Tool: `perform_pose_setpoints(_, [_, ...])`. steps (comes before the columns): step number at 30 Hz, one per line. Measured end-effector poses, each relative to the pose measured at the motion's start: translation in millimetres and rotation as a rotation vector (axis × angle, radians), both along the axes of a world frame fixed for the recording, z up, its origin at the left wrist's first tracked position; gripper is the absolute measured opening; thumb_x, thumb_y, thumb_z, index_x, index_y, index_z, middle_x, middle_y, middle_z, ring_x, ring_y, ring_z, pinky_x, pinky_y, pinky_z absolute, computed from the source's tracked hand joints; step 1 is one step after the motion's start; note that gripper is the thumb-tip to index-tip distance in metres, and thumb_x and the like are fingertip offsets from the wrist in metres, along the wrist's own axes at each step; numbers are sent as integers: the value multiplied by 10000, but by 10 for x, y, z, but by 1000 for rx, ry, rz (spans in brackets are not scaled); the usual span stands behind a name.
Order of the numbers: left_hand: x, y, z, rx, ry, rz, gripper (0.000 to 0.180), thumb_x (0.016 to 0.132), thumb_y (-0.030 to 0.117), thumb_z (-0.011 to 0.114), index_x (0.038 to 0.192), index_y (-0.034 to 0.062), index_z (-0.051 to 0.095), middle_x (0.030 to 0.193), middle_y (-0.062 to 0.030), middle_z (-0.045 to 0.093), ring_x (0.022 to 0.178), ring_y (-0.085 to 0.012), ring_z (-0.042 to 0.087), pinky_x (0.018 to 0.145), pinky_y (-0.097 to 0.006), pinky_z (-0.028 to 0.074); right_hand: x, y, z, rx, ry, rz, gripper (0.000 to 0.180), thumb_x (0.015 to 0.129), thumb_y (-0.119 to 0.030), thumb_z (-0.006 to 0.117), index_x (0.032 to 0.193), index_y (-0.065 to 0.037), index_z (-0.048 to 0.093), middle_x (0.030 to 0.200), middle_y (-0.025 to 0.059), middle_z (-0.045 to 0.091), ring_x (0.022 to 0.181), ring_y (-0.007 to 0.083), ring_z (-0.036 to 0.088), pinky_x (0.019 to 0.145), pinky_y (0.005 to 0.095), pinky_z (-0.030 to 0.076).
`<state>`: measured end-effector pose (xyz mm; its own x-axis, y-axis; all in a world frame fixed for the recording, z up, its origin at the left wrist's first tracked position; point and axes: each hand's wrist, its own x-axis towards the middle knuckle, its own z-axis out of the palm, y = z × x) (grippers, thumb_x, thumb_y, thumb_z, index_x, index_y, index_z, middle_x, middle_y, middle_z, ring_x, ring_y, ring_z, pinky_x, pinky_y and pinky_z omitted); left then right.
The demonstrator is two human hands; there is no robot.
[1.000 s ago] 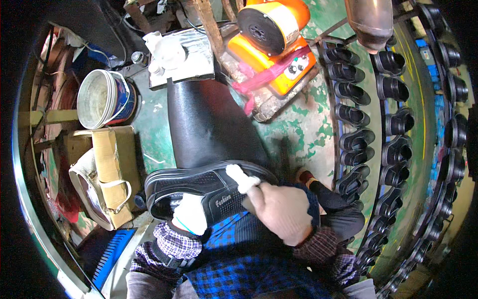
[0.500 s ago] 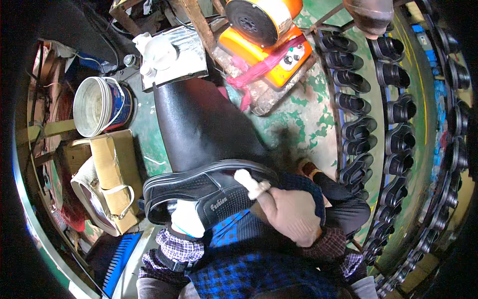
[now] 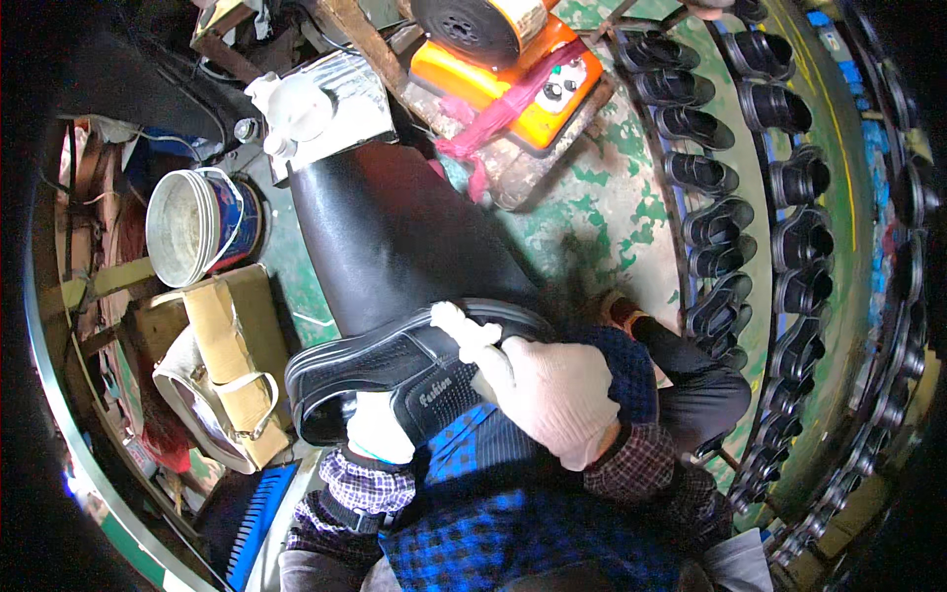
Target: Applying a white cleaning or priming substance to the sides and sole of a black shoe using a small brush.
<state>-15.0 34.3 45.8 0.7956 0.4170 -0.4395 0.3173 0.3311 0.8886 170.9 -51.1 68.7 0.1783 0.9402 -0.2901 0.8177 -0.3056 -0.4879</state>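
Observation:
A black slip-on shoe (image 3: 434,370) with perforated sides lies on its side across my lap, its sole edge facing away from me and its opening at the left. My left hand (image 3: 380,431), in a white glove, grips it by the heel end; its fingertips are hidden in and behind the shoe. Over the front half is my right hand (image 3: 557,395), also gloved, with its fingers closed. A twisted white cloth (image 3: 464,331) is wound about its leading finger and touches the upper near the sole edge. The toe is partly covered by this hand.
Beyond the shoe stands a black padded surface (image 3: 395,237). A white bottle (image 3: 299,111) sits on a board, near an orange machine (image 3: 493,79). At left are a bucket (image 3: 178,229) and cardboard box (image 3: 222,321). Racks of black shoes (image 3: 799,237) line the right.
My right hand has moved left and slightly away from me along the shoe, carrying the cloth from near the toe toward its middle. My left hand keeps its hold. The view has shifted slightly.

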Motion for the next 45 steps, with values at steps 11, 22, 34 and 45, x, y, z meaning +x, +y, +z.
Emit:
perform_pose_setpoints(11, [-16,-122,-171,-218,-108,240,452,1050,163,417,1479,21,406,1483,-175,478,1351,-279,495,1126,-420,427,30,33,-3,-25,-112,140,186,921,-324,656,961,-158,730,770,107,682,596,291,656,484,431,472])
perform_pose_setpoints(22, [-216,-53,1,643,262,-174,367,996,185,540,1339,71,605,1343,-133,620,1229,-253,607,1081,-405,458,205,167,38,-99,593,-401,330,865,-407,714,1002,-107,710,813,174,696,765,380,681,677,445,531])
perform_pose_setpoints(34, [-323,-212,-216,191,213,54,480,1055,267,433,1478,42,406,1470,-179,485,1351,-284,485,1131,-433,410,-55,448,-247,244,153,-105,219,893,-324,678,862,-112,634,712,102,652,606,291,660,546,412,517])
perform_pose_setpoints(45, [-321,-189,-187,426,292,-33,450,1014,245,504,1420,51,481,1410,-168,540,1298,-282,534,1098,-426,440,58,443,-326,213,165,-69,210,891,-318,670,867,-110,651,695,106,651,597,284,664,544,406,522])
